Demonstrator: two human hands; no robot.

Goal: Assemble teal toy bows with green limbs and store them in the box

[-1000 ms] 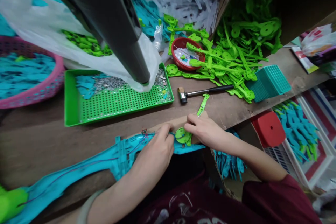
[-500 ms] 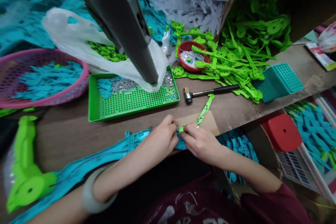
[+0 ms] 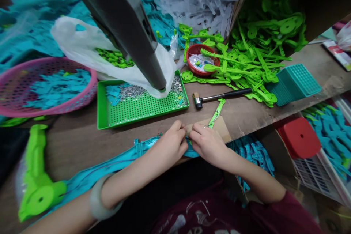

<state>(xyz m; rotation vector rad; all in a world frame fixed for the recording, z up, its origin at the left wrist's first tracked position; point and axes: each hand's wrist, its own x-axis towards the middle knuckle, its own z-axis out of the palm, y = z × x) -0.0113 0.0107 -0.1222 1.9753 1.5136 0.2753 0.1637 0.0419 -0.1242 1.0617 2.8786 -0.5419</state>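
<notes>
A long blue plastic part (image 3: 120,161) with a thin dark wire along it lies at the table's front edge, its right end under both hands. My left hand (image 3: 172,142) is closed in a pinch over that end; its fingertips and whatever they hold are hidden. Close beside it, my right hand (image 3: 210,144) is closed, fingers bent down on a narrow green plastic strip (image 3: 216,113) whose far end sticks out beyond the knuckles. Beneath the strip is a piece of brown cardboard (image 3: 223,129). A hammer (image 3: 216,96) with a black handle lies just behind.
Behind the hands stands a green perforated tray (image 3: 142,113) with small metal pieces. A grey post (image 3: 128,25) rises over it. To the left are a pink basket (image 3: 90,91) and a green part (image 3: 35,175). Green parts (image 3: 241,62), a red basket (image 3: 189,60) and a teal block (image 3: 298,84) lie right.
My right hand has rolled over the green strip, covering more of its near end. My left hand holds nearly the same place. The whole view has shifted slightly.
</notes>
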